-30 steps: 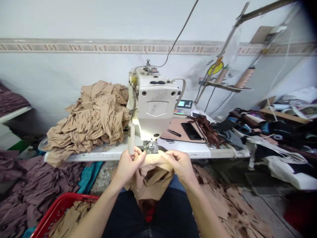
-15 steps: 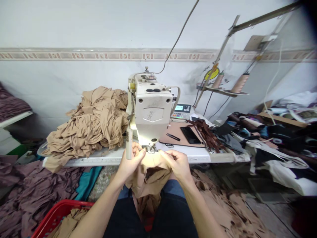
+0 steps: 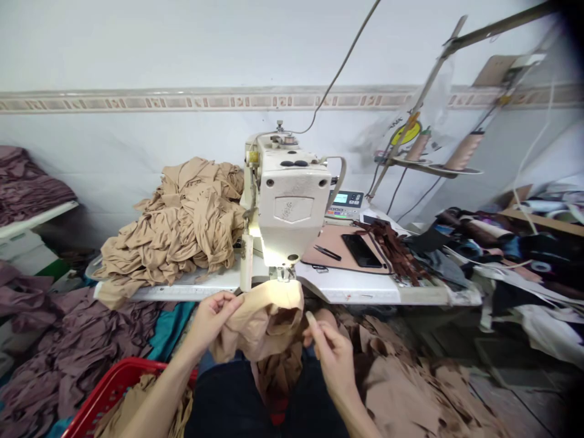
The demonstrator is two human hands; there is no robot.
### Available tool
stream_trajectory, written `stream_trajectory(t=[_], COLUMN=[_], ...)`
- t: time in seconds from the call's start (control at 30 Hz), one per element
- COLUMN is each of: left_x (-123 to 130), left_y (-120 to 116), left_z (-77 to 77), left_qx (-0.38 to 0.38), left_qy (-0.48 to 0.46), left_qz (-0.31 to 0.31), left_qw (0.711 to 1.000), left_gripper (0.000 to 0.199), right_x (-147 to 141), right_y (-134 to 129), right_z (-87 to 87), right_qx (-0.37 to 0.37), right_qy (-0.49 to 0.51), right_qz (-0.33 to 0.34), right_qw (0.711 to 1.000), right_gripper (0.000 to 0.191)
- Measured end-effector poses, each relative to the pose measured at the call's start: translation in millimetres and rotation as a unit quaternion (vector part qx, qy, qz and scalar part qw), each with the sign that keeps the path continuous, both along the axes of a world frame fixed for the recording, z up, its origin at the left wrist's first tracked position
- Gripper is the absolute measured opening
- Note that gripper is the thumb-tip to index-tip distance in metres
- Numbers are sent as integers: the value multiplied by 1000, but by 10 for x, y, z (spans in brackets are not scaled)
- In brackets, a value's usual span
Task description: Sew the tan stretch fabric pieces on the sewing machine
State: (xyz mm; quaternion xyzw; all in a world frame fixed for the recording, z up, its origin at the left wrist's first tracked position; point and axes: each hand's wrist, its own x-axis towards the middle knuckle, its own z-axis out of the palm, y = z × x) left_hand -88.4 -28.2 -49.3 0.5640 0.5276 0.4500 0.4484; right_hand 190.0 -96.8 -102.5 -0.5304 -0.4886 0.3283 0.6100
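A tan fabric piece point(image 3: 255, 316) hangs in front of the sewing machine point(image 3: 292, 207), its upper edge lit by the lamp under the needle area point(image 3: 283, 274). My left hand point(image 3: 214, 319) is closed on the cloth's left edge, pinching it between thumb and fingers. To the right of the fabric, slightly apart from it, is my right hand point(image 3: 333, 347), with its fingers partly bent and no cloth between them. The cloth's lower part drapes over my lap and folds into shadow.
A heap of tan fabric point(image 3: 182, 225) lies left of the machine. Small snips point(image 3: 327, 252) and a black phone point(image 3: 362, 250) rest on a pink mat at the right. A red basket point(image 3: 114, 383) stands at lower left; cut pieces point(image 3: 401, 383) lie at lower right.
My left hand has moved left and down with the cloth's edge. The right hand has let go of the fabric near the presser foot and dropped down. The view has shifted left.
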Motion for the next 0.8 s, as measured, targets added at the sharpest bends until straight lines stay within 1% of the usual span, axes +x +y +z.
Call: stream_trajectory(t=[0.07, 0.1, 0.17, 0.2, 0.27, 0.3, 0.33, 0.4, 0.47, 0.57, 0.6, 0.63, 0.7, 0.77, 0.8], left_x=[-25, -8, 70, 120, 214, 249, 272, 274, 224, 98, 61, 37, 44, 136, 208], left_y=[-14, -21, -44, -65, -122, -156, -191, -258, -313, -372, -385, -396, -416, -445, -469], left_z=[80, 120, 171, 175, 140, 104, 61, -36, -132, -246, -271, -287, -289, -261, -243], left_qx=[-14, -16, -20, -26, -46, -61, -75, -90, -86, -75, -75, -77, -75, -71, -73], left_qy=[-41, -50, -47, -44, -48, -59, -73, -86, -61, 9, 27, 36, 31, 3, -9], left_qz=[6, 6, -4, -13, -25, -28, -33, -50, -94, -199, -220, -227, -201, -168, -171], left_qw=[999, 999, 999, 999, 997, 996, 994, 991, 990, 977, 972, 970, 976, 983, 983], left_gripper=[42, 42, 45, 47, 51, 53, 54, 55, 56, 55, 52, 47, 42, 43, 44], right_x=[-192, -297, -496, -581, -703, -735, -747, -704, -582, -323, -242, -175, -100, -100, -118], right_y=[-63, -63, -21, 9, 56, 64, 60, 25, -30, -112, -138, -165, -225, -290, -320], right_z=[67, 113, 209, 252, 322, 345, 360, 365, 349, 342, 357, 383, 467, 581, 644], right_qx=[11, 8, -26, -51, -86, -93, -96, -116, -150, -180, -184, -187, -189, -177, -166], right_qy=[-4, 1, 41, 74, 141, 169, 189, 210, 210, 173, 149, 115, 13, -102, -150], right_qz=[55, 85, 149, 180, 223, 229, 229, 238, 264, 289, 293, 299, 311, 317, 327], right_qw=[998, 996, 988, 979, 961, 954, 950, 941, 929, 924, 926, 929, 931, 926, 918], right_gripper=[55, 52, 40, 43, 57, 61, 61, 57, 53, 51, 48, 46, 47, 51, 50])
